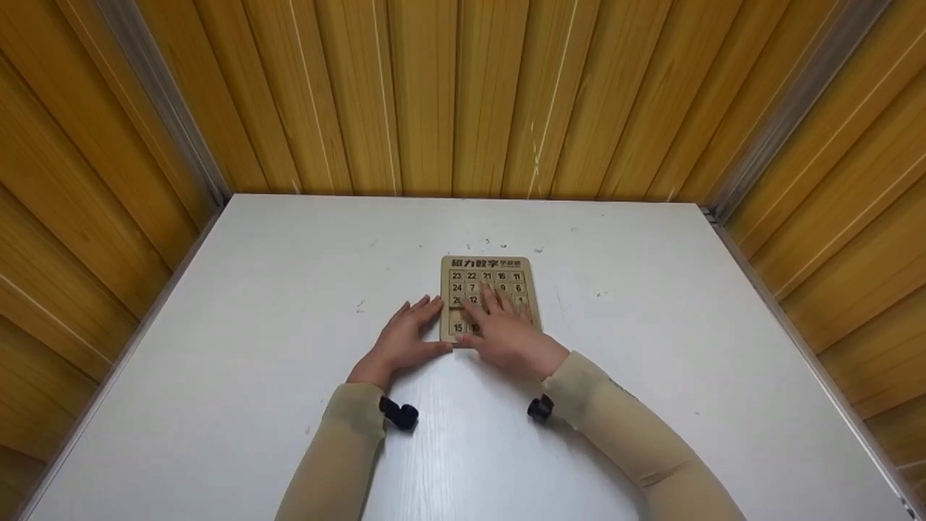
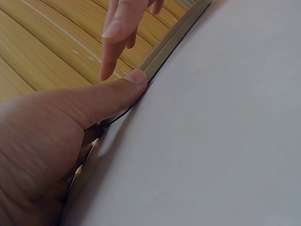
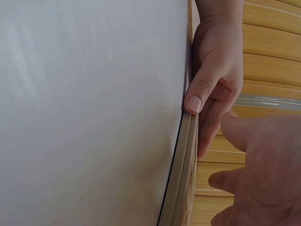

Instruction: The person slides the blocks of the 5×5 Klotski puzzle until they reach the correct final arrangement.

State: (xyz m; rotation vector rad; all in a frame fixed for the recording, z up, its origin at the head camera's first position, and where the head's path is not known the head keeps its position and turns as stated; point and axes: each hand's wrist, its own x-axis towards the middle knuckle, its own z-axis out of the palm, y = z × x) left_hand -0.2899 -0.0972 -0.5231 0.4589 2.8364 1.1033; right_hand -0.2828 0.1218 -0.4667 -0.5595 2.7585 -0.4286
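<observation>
A wooden number slide puzzle (image 1: 499, 276) lies flat on the white table, with numbered tiles and dark lettering along its far edge. My left hand (image 1: 405, 340) holds the frame at its near left corner, thumb against the near edge and fingers along the left side. Over the lower right of the tiles spreads my right hand (image 1: 510, 339), its fingertips on or just above them; exact contact cannot be told. That hand hides several tiles. An open slot shows at the left, above tile 15. In the right wrist view, the left thumb (image 3: 195, 103) touches the puzzle's edge.
The white table (image 1: 289, 253) surrounds the puzzle and carries small dark marks. Yellow wood-look panels (image 1: 419, 94) stand behind it and at both sides. A small black camera (image 1: 400, 414) sits on the left wrist, another black camera (image 1: 540, 409) on the right.
</observation>
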